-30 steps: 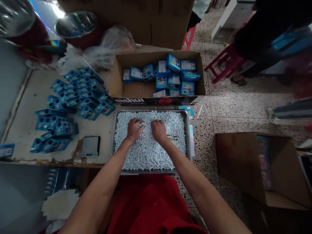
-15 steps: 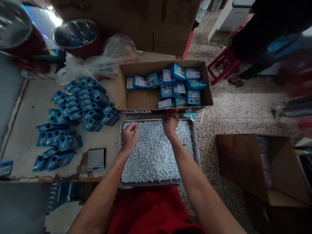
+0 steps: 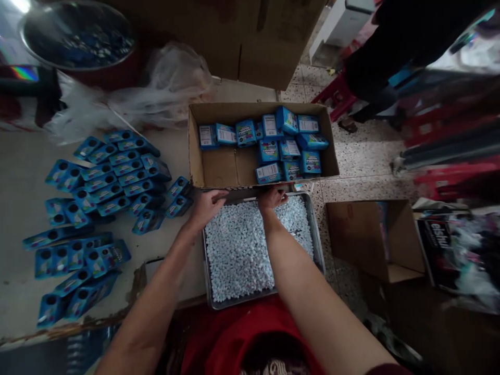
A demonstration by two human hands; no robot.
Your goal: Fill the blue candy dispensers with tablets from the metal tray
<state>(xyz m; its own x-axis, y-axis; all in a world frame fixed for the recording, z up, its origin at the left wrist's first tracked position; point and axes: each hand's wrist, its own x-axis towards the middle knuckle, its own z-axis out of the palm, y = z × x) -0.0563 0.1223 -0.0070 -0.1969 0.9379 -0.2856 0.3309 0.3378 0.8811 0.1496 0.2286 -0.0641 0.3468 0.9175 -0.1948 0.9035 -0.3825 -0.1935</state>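
Note:
A metal tray (image 3: pixel 210 291) full of small pale blue and white pieces lies in front of me. Against its far side stands an open cardboard box (image 3: pixel 219 169) with several blue cartons (image 3: pixel 269 151) inside, lying at mixed angles. My left hand (image 3: pixel 210 207) is at the tray's far left corner, by the box's near wall, its fingers drawn together. Beside the far rim, further right, my right hand (image 3: pixel 272 199) has its fingers curled near the box. Whatever either hand grips is too small or hidden to make out.
Rows of blue cartons with round holes (image 3: pixel 101 177) stand on the table at left. A scale (image 3: pixel 152 268) is partly behind my left forearm. Behind are a plastic bag (image 3: pixel 167 78) and a metal bowl (image 3: pixel 80 39). Another open box (image 3: pixel 351 229) is at right; a person (image 3: pixel 375 62) sits beyond.
My view has shifted and turned a little. My left hand has moved from over the pieces to the tray's far corner beside the box. My right hand stays near the far rim.

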